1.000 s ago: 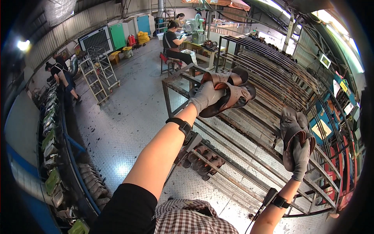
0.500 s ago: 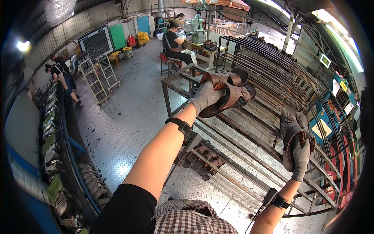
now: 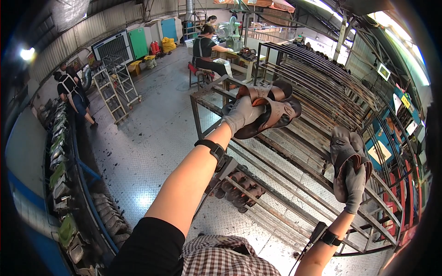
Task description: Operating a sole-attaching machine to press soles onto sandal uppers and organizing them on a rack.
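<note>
My left hand (image 3: 247,112), in a grey glove, is closed on the open end of a brown leather shoe upper (image 3: 282,115) with small punched holes. A second brown upper (image 3: 277,90) lies close behind it, on the top bars of a metal rack (image 3: 294,184). Farther right, my right hand (image 3: 355,184), gloved alike, grips a dark brown shoe upper (image 3: 341,146), and another one sits against its far side. Both pairs rest on or just over the rack's rails; exact contact is hard to see. The fingers are partly hidden inside the leather.
More brown uppers (image 3: 240,189) stand on a lower level of the rack. At left runs a line of metal moulds (image 3: 59,152), with a person (image 3: 73,92) beside it. Another person (image 3: 207,50) sits by a green machine (image 3: 235,34). A wheeled ladder frame (image 3: 115,87) stands on the floor.
My hands and the uppers stay almost where they were. The moulds at left have shifted along their line. The person there stands more upright, and the seated person has turned and stretched an arm forward.
</note>
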`<move>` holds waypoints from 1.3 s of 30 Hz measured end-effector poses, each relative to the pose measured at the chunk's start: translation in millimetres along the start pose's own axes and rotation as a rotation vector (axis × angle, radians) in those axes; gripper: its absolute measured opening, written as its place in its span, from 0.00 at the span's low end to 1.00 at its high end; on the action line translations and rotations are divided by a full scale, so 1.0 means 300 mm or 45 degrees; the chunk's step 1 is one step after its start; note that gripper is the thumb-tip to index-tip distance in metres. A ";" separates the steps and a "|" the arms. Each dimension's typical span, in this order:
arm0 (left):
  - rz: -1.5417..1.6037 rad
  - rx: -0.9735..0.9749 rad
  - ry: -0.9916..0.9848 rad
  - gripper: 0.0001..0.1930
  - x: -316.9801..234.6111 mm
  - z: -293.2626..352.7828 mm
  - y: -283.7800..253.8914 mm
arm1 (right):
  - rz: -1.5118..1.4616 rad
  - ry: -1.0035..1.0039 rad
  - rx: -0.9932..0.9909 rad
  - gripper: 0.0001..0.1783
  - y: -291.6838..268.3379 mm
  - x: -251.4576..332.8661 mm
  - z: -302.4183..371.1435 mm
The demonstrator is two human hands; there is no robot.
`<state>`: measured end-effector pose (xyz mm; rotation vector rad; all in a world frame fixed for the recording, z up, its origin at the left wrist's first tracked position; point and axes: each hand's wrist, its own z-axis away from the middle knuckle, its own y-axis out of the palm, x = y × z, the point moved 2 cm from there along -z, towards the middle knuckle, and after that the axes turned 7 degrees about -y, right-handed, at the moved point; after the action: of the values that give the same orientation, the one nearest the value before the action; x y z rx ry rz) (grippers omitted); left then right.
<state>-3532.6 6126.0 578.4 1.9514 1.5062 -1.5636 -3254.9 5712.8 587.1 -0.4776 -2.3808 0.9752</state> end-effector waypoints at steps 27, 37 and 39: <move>0.039 0.011 0.011 0.18 -0.017 0.006 0.022 | 0.057 0.086 0.043 0.24 -0.041 0.062 0.005; -0.405 0.012 -0.121 0.19 -0.067 0.062 -0.024 | 0.013 -0.043 0.052 0.22 -0.057 0.089 0.004; -0.362 0.054 -0.103 0.20 -0.029 0.069 -0.024 | 0.001 -0.079 0.032 0.21 -0.076 0.112 0.010</move>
<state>-3549.9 6110.1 579.9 1.7312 1.7922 -1.7751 -3286.5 5712.4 613.0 -0.4447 -2.4204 1.0328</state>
